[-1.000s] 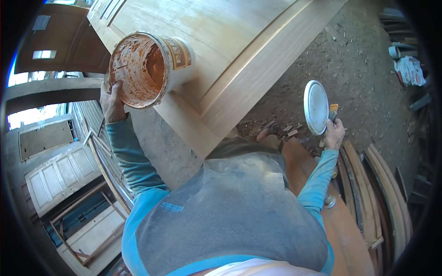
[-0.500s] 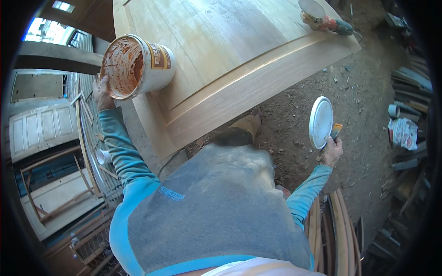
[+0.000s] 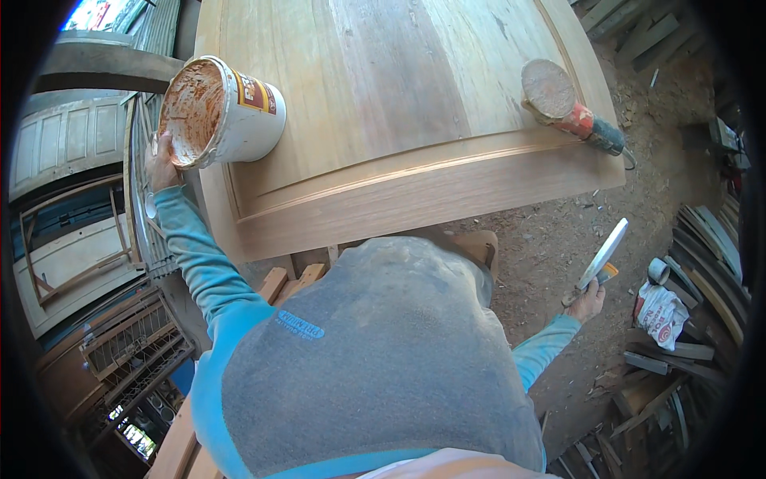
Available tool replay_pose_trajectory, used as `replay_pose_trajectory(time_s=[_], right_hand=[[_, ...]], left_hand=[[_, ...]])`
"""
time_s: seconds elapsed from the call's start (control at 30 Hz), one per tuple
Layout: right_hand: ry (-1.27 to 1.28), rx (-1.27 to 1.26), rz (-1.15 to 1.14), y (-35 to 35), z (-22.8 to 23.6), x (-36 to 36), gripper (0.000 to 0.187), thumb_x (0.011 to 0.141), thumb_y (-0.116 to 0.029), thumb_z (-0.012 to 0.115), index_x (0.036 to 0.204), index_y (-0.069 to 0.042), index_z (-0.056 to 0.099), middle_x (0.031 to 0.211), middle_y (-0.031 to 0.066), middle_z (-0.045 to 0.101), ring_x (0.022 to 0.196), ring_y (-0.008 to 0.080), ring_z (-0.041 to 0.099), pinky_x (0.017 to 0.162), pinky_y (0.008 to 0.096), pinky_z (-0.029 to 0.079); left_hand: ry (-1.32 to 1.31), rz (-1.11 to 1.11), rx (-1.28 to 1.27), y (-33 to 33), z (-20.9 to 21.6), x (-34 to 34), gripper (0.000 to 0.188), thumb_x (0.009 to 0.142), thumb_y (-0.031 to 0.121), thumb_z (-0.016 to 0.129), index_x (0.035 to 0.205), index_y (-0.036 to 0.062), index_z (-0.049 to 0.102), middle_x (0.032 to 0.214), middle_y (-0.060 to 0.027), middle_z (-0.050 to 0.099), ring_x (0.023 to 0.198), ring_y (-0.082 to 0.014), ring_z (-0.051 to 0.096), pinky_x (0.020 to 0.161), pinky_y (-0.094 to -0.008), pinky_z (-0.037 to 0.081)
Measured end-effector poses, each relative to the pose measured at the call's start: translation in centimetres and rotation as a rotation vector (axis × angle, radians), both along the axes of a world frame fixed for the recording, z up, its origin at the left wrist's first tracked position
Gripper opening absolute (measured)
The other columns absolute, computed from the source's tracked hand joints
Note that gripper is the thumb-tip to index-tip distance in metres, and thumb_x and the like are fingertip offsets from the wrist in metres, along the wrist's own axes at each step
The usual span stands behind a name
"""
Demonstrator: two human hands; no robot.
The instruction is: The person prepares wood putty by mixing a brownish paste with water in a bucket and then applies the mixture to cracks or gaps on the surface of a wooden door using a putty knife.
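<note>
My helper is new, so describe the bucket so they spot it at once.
Find the big wooden door at the top of the view. At its left side, the left hand holds a tilted white bucket by the rim. Its open mouth, smeared orange-brown inside, sets it apart from the power tool at right.

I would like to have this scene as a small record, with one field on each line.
Left hand: holds a tilted white bucket, orange-brown smears inside
Right hand: holds a white lid, almost edge-on, and a small yellow-ended tool
On wooden panel: red-and-dark power tool with round disc, right side
Bucket resting on panel: cannot tell
Right of the lid: white bag, wood pieces
</note>
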State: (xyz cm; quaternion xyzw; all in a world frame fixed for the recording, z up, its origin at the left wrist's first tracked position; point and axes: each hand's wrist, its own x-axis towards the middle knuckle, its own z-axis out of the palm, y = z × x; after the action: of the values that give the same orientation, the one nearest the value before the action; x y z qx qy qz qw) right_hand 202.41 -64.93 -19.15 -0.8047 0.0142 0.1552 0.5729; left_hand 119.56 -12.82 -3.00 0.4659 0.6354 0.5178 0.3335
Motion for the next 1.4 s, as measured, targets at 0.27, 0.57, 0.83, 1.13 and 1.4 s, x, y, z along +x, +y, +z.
replay_pose_trajectory(time_s=[0.27, 0.57, 0.83, 1.13, 1.4], right_hand=[[0.081, 0.116, 0.200, 8.4, 1.7, 16.4, 0.024, 0.102, -0.016, 0.066, 0.116, 0.003, 0.064, 0.097, 0.0053, 0.070, 0.084, 0.0135, 0.066, 0.072, 0.0291, 0.053], [-0.046, 0.192, 0.577, 19.8, 1.8, 35.2, 0.023, 0.102, -0.013, 0.067, 0.117, 0.004, 0.064, 0.105, 0.0077, 0.071, 0.090, 0.0145, 0.069, 0.078, 0.0290, 0.056], [-0.027, 0.214, 0.812, 28.5, 3.1, 37.7, 0.022, 0.101, -0.015, 0.069, 0.115, 0.002, 0.067, 0.099, 0.0041, 0.071, 0.082, 0.0099, 0.065, 0.071, 0.0250, 0.052], [-0.095, 0.123, 0.969, 36.4, 7.6, 33.1, 0.018, 0.099, -0.012, 0.071, 0.107, 0.004, 0.068, 0.089, 0.0018, 0.068, 0.071, 0.0072, 0.060, 0.061, 0.0236, 0.048], [-0.111, 0.078, 1.079, 42.0, 5.9, 34.6, 0.017, 0.098, -0.011, 0.071, 0.105, 0.004, 0.066, 0.087, 0.0020, 0.066, 0.068, 0.0074, 0.058, 0.059, 0.0237, 0.047]], left_hand=[[0.181, 0.091, 0.228, -10.5, 7.5, 19.2, 0.038, 0.099, 0.013, 0.070, 0.130, -0.0069, 0.059, 0.118, -0.0133, 0.068, 0.104, -0.0209, 0.067, 0.092, -0.0336, 0.056], [0.052, 0.394, 0.235, -23.7, 7.1, 38.0, 0.043, 0.099, 0.015, 0.070, 0.134, -0.0063, 0.059, 0.125, -0.0129, 0.067, 0.108, -0.0199, 0.066, 0.096, -0.0342, 0.054], [0.094, 0.556, 0.174, -29.2, 4.8, 43.8, 0.042, 0.096, 0.014, 0.071, 0.132, -0.0063, 0.061, 0.119, -0.0121, 0.069, 0.107, -0.0189, 0.066, 0.096, -0.0330, 0.052], [-0.113, 0.627, 0.229, -30.4, 3.3, 44.3, 0.040, 0.098, 0.017, 0.068, 0.129, -0.0072, 0.060, 0.120, -0.0142, 0.068, 0.104, -0.0201, 0.067, 0.093, -0.0334, 0.054], [-0.013, 0.750, 0.289, -31.2, 3.4, 48.9, 0.035, 0.100, 0.016, 0.063, 0.127, -0.0061, 0.062, 0.118, -0.0124, 0.067, 0.106, -0.0183, 0.063, 0.097, -0.0334, 0.050]])
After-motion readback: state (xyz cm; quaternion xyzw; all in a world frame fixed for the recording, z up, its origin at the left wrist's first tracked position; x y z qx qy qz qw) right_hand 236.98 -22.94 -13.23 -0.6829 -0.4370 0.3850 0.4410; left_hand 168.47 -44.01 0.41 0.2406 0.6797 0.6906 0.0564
